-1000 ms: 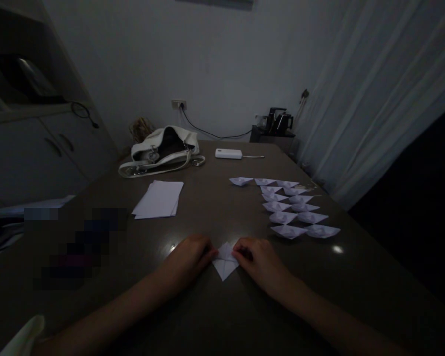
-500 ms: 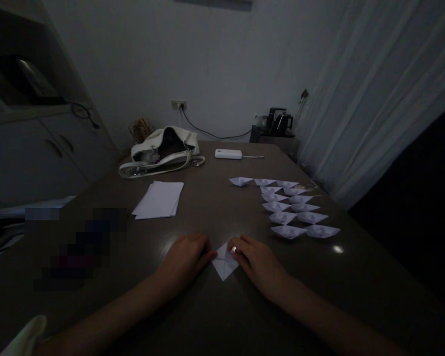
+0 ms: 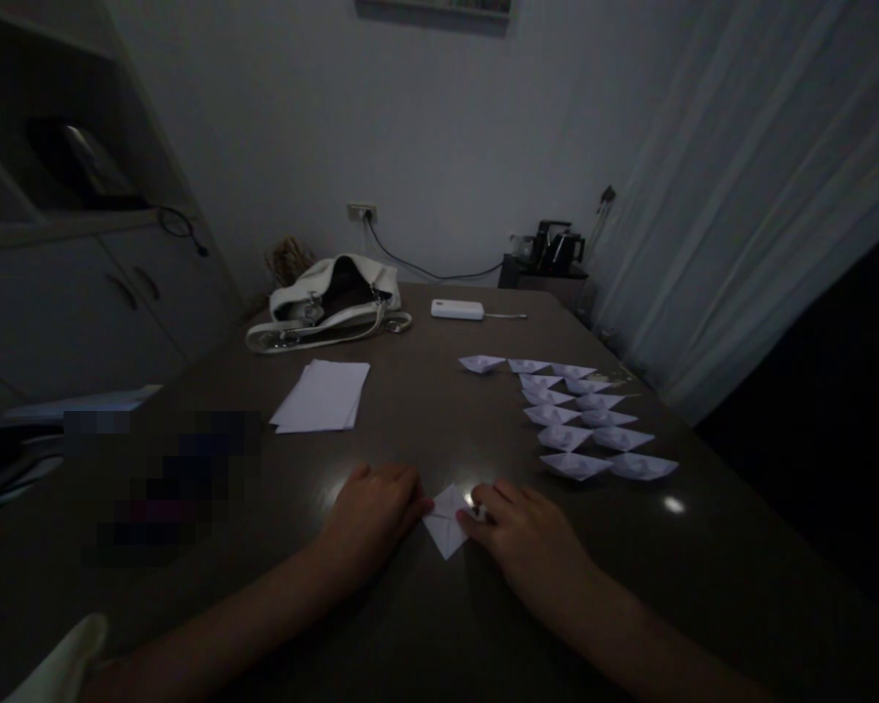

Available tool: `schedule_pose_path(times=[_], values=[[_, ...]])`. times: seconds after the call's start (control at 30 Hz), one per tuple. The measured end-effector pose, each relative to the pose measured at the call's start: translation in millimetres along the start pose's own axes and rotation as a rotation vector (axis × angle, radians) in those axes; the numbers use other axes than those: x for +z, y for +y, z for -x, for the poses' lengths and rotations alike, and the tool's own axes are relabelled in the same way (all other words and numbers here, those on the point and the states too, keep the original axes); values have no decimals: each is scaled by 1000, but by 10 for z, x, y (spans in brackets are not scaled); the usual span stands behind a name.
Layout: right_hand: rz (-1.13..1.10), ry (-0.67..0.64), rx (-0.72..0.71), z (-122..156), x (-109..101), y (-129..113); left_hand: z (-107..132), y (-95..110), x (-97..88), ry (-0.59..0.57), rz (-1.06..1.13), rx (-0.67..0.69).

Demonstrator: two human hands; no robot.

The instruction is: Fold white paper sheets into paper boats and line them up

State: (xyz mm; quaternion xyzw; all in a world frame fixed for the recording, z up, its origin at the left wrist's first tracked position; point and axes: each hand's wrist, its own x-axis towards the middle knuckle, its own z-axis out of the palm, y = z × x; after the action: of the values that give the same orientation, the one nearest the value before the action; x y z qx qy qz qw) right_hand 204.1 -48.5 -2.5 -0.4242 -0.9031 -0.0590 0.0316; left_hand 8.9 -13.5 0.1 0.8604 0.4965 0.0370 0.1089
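A small white paper folded into a diamond (image 3: 445,532) lies on the table between my hands, with crease lines across its face. My left hand (image 3: 376,510) is closed, its thumb and curled fingers at the paper's left corner. At the right corner, my right hand (image 3: 520,527) has its thumb on the paper, with the index finger bent just beyond the edge. Folded paper boats (image 3: 575,466) stand in rows to the right. Left of centre lies a small stack of white paper sheets (image 3: 322,395).
A white handbag (image 3: 337,293) lies open at the back left. Behind the boats rests a white power bank (image 3: 457,310) with a short cable. A dark kettle (image 3: 563,252) stands on a low cabinet beyond the table. Sheer curtains (image 3: 710,186) hang on the right.
My right hand has drawn slightly right and its fingers have lifted off the paper's upper part, baring more of the diamond. My left hand stays at the left corner. The view has shifted slightly.
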Motion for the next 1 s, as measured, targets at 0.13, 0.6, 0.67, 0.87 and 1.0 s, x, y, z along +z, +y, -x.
schedule_pose_path(times=[0.13, 0.6, 0.67, 0.87, 1.0], values=[[-85, -50, 48, 39, -112, 72, -4, -1, 14, 20, 42, 0], [-553, 88, 216, 35, 2, 118, 47, -13, 143, 97, 466, 77], [-615, 154, 208, 29, 8, 138, 48, -20, 101, 105, 562, 76], [-516, 270, -85, 59, -52, 218, 82, -86, -23, 95, 470, 350], [-522, 49, -140, 69, -23, 247, 80, -121, -25, -51, 391, 419]])
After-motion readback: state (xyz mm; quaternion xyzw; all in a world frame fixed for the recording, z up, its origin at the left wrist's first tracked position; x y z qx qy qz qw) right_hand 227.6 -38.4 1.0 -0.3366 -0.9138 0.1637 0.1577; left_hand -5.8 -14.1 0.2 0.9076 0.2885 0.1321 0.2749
